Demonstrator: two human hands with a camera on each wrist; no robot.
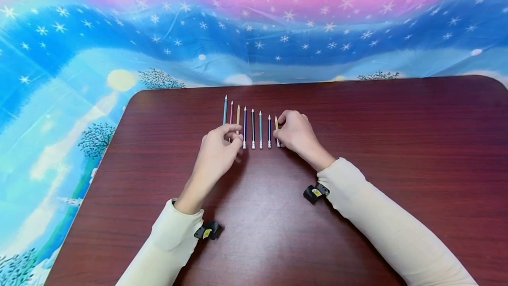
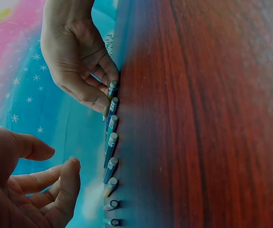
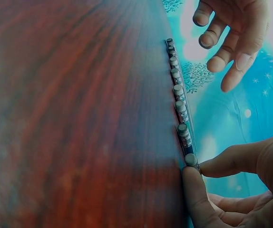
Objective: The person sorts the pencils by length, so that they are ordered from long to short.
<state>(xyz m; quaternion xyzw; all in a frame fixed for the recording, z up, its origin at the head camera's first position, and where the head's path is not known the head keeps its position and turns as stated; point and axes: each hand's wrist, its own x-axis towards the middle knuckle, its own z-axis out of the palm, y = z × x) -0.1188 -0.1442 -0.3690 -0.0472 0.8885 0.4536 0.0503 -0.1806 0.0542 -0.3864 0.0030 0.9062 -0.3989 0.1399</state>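
Note:
Several pencils stand side by side in a row, points toward the far edge, stepping down in length from left to right. Their eraser ends line up where visible. At the right end my right hand (image 1: 297, 132) pinches a short yellow pencil (image 1: 276, 123) between thumb and finger. Beside it lies a dark blue pencil (image 1: 269, 129), then a teal pencil (image 1: 260, 129). My left hand (image 1: 217, 149) hovers over the row's left part, its fingers loosely bent and holding nothing. It partly hides a light blue pencil (image 1: 225, 109), a pink pencil (image 1: 232, 111) and a tan pencil (image 1: 238, 114).
The pencils lie on a dark reddish wooden table (image 1: 254, 215) with rounded far corners. Behind it hangs a pink and blue snowflake-patterned cloth (image 1: 254, 21). A small black camera (image 1: 313, 193) sits at the right wrist, and another camera (image 1: 212, 231) at the left.

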